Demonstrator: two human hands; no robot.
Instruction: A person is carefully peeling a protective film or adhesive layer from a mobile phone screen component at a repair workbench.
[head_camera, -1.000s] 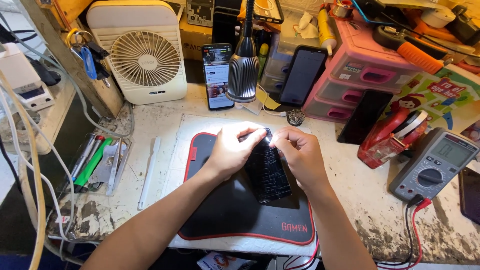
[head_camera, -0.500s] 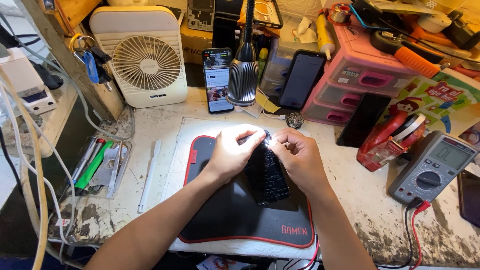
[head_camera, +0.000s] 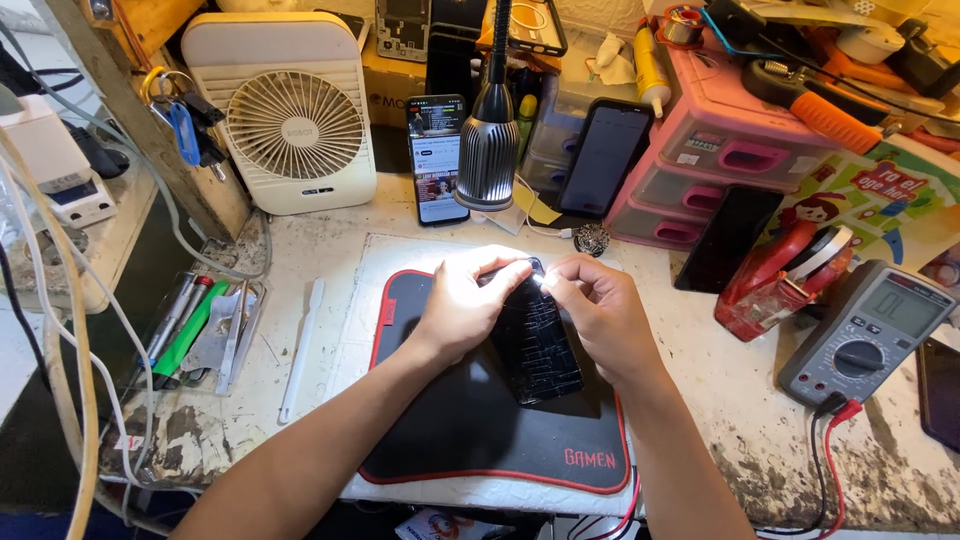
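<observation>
Both hands pinched at top edge of cracked black phone (head_camera: 535, 340) on black mat (head_camera: 470, 430): left hand (head_camera: 462, 312) curled over corner, right hand (head_camera: 600, 310) fingertips closed beside it. Risk: glass splintering further, phone slipping off mat.

Glossy cracked phone (head_camera: 535, 335) (matt mat (head_camera: 470, 430))

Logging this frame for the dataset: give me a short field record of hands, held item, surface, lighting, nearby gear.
left hand: grips top end of black phone
right hand: fingertips pinch at the phone's top edge
phone: cracked, lying tilted on black mat with red border
lighting: gooseneck lamp shines on the hands
nearby: white fan, multimeter, pink drawers, white pry tool
</observation>
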